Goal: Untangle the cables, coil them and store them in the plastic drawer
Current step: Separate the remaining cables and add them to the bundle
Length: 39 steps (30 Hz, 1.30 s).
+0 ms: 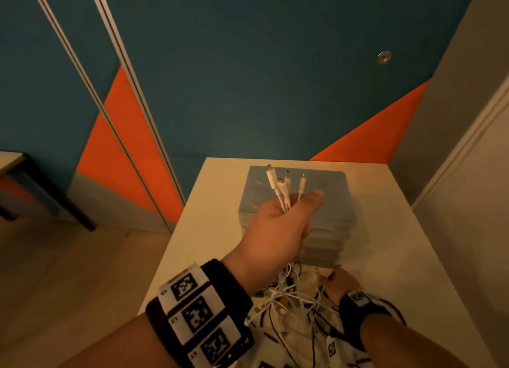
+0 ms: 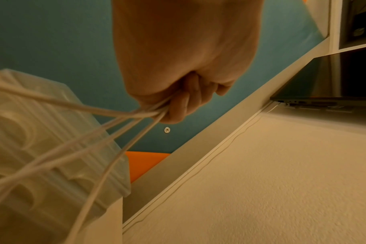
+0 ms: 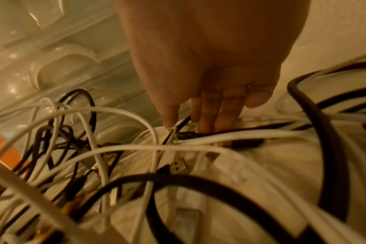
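My left hand (image 1: 283, 224) is raised in front of the translucent plastic drawer unit (image 1: 330, 191) and grips a bunch of white cables (image 1: 283, 191), whose connector ends stick up above the fist. In the left wrist view the curled fingers (image 2: 178, 102) clamp those white cables (image 2: 115, 113), which run down past the drawer unit (image 2: 31, 132). My right hand (image 1: 337, 285) is low, at the tangle of white and black cables (image 1: 292, 299) before the drawers. There its thumb and fingers (image 3: 209, 107) pinch a thin black cable (image 3: 183, 121) in the tangle (image 3: 136, 148).
The drawer unit stands on a small white table (image 1: 385, 257) against a blue and orange wall (image 1: 248, 92). A grey wall with a door frame (image 1: 468, 147) is on the right. Another table (image 1: 11, 161) stands far left. A laptop (image 2: 324, 99) lies on a shelf.
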{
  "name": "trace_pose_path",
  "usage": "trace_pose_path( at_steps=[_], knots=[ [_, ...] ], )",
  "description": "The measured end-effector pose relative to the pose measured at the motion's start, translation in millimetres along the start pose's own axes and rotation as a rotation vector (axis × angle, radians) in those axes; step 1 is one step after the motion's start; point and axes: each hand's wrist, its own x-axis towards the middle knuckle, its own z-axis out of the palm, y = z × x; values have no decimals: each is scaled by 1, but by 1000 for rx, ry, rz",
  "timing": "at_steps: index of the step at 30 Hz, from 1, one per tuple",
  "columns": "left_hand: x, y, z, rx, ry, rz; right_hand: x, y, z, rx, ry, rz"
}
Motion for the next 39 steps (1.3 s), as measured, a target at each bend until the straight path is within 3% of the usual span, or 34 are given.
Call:
trace_pose_path(
  at_steps=[7, 10, 14, 20, 23, 28, 34, 39],
  knots=[
    [12, -3, -11, -11, 6, -1, -2, 11, -7, 265, -5, 75],
    [21, -2, -11, 49, -5, 12, -10, 13, -24, 505, 146, 73],
    [40, 1, -11, 33, 18, -5, -44, -8, -67, 920, 350, -155],
    [67, 14, -1, 69, 41, 61, -100, -61, -147, 894, 570, -559],
    [72, 21, 12, 77, 76, 91, -120, -90, -167, 978, 529, -705],
    [72, 25, 30, 88, 66, 155, -148, -126, -177, 911, 468, -890],
    [68, 21, 36, 109, 45, 232, -161, -140, -170, 875, 472, -955],
    [66, 29, 35, 143, 193, 233, -162, -133, -153, 860, 318, -940]
  ],
)
